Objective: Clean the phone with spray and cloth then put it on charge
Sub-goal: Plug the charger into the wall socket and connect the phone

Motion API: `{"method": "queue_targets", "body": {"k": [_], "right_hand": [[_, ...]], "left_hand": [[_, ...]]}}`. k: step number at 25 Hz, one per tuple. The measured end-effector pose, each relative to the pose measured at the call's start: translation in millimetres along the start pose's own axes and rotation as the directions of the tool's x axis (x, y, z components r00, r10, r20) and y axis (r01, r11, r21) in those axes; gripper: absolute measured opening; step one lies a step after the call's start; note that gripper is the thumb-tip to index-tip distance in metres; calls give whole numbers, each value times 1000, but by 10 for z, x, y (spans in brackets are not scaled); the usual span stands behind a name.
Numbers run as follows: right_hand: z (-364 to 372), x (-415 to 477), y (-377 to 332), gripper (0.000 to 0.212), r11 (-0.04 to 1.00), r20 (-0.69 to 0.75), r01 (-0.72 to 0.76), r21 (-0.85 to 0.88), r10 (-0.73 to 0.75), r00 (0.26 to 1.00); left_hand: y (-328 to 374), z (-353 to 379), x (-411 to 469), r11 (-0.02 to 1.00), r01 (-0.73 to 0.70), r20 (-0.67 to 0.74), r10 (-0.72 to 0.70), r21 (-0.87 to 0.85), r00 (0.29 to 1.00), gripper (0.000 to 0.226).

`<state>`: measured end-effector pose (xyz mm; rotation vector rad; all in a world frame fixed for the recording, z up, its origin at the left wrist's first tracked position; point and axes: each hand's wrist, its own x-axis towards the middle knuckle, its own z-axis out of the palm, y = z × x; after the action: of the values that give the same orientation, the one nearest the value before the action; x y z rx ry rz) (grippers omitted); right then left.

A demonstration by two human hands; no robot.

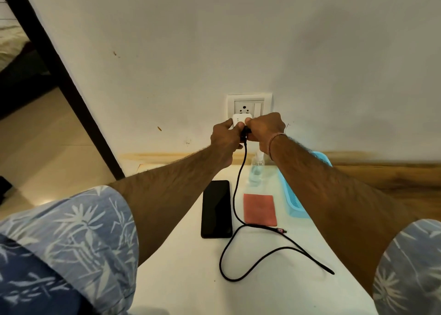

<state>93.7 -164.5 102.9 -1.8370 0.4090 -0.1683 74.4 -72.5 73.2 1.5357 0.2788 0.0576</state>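
The black phone (pixel 216 209) lay face up and dark on the white surface (pixel 191 279), lengthwise toward the wall, not connected to anything. Just to its right ran a black charging cable (pixel 235 195), looping on the surface with its free plug (pixel 281 231) resting near the lower corner of a folded orange-red cloth (pixel 260 209). Beyond the cloth stood a clear spray bottle (pixel 256 171), and to the right of both sat a light blue plastic basket (pixel 294 202), partly hidden by the right forearm. The cable rose to the wall, where both hands met just under a white socket plate (pixel 249 107): the left hand (pixel 224 135) had its grip closed on a white charger adapter (pixel 241 119), and the right hand (pixel 265 128) had its grip pinched on the cable's black connector (pixel 245 132) at the adapter. A thin thread band circled the right wrist. The wall was pale and scuffed, with a wooden strip along its base; a dark frame slanted at the left over a beige tiled floor (pixel 47 135).
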Motion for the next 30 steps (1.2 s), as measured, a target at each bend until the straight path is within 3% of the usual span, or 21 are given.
{"method": "queue_targets", "body": {"k": [15, 26, 30], "right_hand": [[30, 16, 33, 29, 1000, -92, 4, -31, -7, 996], [40, 78, 27, 33, 998, -109, 28, -58, -34, 993], [58, 147, 1, 32, 999, -115, 24, -23, -27, 993]], "left_hand": [[-11, 44, -4, 989, -81, -13, 84, 127, 996, 47], [2, 79, 79, 991, -57, -45, 63, 122, 997, 43], [73, 96, 130, 990, -33, -99, 47, 139, 994, 33]]}}
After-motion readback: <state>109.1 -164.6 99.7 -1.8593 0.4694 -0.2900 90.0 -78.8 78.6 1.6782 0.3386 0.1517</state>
